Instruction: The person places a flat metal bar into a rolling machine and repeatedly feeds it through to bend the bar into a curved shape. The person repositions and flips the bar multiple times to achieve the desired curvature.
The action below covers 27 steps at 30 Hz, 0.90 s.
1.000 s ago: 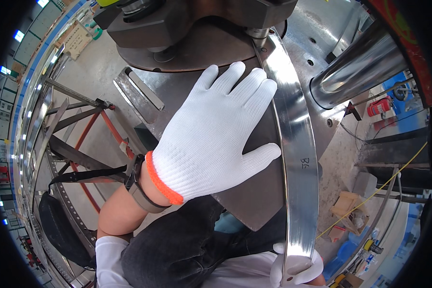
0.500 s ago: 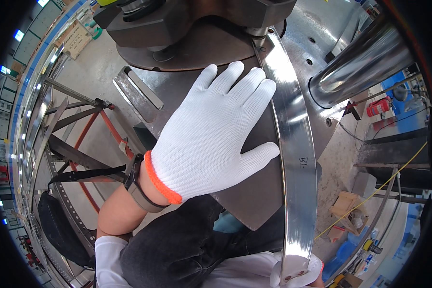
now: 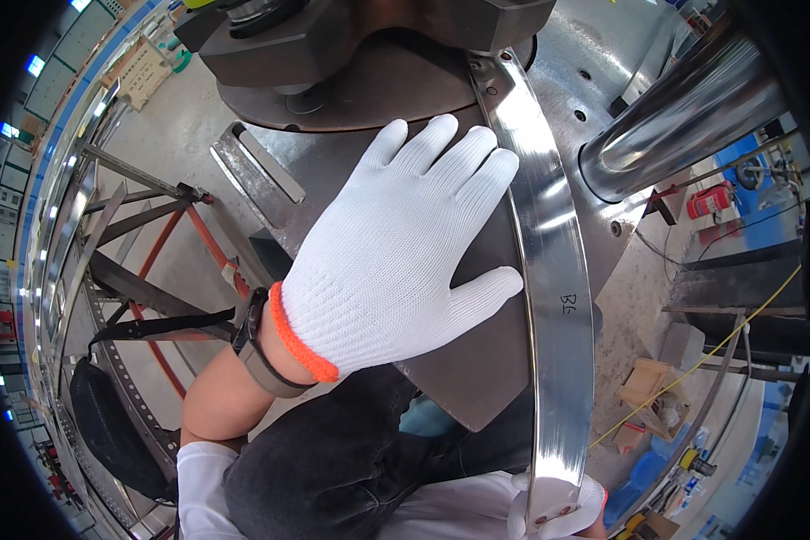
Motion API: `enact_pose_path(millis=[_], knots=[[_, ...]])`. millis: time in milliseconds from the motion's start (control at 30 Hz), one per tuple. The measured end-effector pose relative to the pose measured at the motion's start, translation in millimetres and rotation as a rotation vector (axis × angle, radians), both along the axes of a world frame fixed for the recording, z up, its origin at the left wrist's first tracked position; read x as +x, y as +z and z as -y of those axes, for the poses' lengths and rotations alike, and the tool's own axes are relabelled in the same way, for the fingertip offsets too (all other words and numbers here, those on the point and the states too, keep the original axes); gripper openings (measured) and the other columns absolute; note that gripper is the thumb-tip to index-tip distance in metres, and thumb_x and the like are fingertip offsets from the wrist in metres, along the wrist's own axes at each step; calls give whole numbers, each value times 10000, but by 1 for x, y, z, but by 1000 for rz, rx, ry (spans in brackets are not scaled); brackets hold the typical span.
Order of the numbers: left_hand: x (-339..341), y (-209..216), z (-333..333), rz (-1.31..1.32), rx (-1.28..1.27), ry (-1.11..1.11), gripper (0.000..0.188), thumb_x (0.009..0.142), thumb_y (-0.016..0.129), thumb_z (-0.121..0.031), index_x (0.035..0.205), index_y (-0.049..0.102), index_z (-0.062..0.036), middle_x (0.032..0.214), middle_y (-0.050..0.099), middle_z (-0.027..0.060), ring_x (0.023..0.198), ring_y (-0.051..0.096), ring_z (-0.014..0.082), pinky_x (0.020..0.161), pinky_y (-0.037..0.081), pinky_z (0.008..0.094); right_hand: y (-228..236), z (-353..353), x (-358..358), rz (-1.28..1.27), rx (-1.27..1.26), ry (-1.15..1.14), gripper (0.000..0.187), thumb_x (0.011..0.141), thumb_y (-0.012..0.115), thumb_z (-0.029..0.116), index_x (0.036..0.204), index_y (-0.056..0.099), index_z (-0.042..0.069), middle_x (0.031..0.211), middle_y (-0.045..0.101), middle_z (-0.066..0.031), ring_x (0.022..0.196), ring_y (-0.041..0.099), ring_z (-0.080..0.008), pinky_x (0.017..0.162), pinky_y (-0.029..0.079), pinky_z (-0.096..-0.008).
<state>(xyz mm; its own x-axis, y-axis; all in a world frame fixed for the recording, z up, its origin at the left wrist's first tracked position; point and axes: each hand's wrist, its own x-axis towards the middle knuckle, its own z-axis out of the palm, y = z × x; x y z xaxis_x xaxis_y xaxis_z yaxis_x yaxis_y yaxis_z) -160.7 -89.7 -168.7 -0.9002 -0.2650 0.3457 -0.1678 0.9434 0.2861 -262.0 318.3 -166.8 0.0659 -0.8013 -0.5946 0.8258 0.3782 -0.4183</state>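
Observation:
My left hand (image 3: 391, 238), in a white knit glove with an orange cuff, lies flat on a dark steel plate (image 3: 477, 382), fingers spread. Its fingertips and thumb are beside the inner edge of a long curved shiny metal strip (image 3: 553, 261). The strip runs from under the dark machine head (image 3: 274, 49) back toward me. At its near end, my gloved right hand (image 3: 589, 508) is wrapped around it, mostly beneath. Two small holes show in that end, and more holes are at the far end by the machine.
A thick polished column (image 3: 684, 117) rises at the right from a steel bed (image 3: 616, 229). A metal frame (image 3: 135, 261) with red legs and a black pouch (image 3: 117, 432) stand at the left. A cardboard box (image 3: 652, 391) and a yellow cord (image 3: 715, 346) are at lower right.
The silver punch tip over the strip's far end has moved out of sight, and a hole shows there. Both hands and the strip stay nearly still.

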Motion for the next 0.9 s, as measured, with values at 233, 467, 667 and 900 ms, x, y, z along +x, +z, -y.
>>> enact_pose_path(millis=[233, 467, 667, 900], knots=[[-2, 0, 0, 5, -3, -4, 847, 1015, 831, -496, 1697, 585, -59, 1721, 580, 233, 1632, 498, 503, 1422, 325, 635, -9, -7, -1, 55, 47, 13, 469, 769, 1005, 91, 1131, 746, -56, 994, 775, -289, 796, 741, -384, 671, 620, -472], [0, 0, -1, -2, 4, -2, 844, 1009, 840, -485, 1696, 593, -61, 1711, 596, 220, 1634, 505, 487, 1430, 321, 633, -6, -5, 3, 52, 103, -45, 523, 741, 1016, 74, 1151, 721, -62, 956, 747, -258, 804, 744, -403, 675, 623, -518], [0, -1, -1, -16, 26, -16, 815, 998, 859, -450, 1674, 625, -58, 1686, 631, 213, 1635, 524, 480, 1432, 335, 620, -9, -4, 3, 5, 0, -49, 564, 726, 992, -2, 1206, 710, -90, 913, 711, -212, 820, 746, -412, 756, 633, -563], [3, -2, -1, -81, 72, -49, 721, 981, 884, -387, 1597, 694, -65, 1633, 682, 196, 1576, 603, 484, 1398, 404, 618, -13, 3, -8, -26, -6, 30, 932, 784, 975, 68, 1620, 629, -155, 1098, 807, -284, 913, 794, -385, 813, 631, -469]])
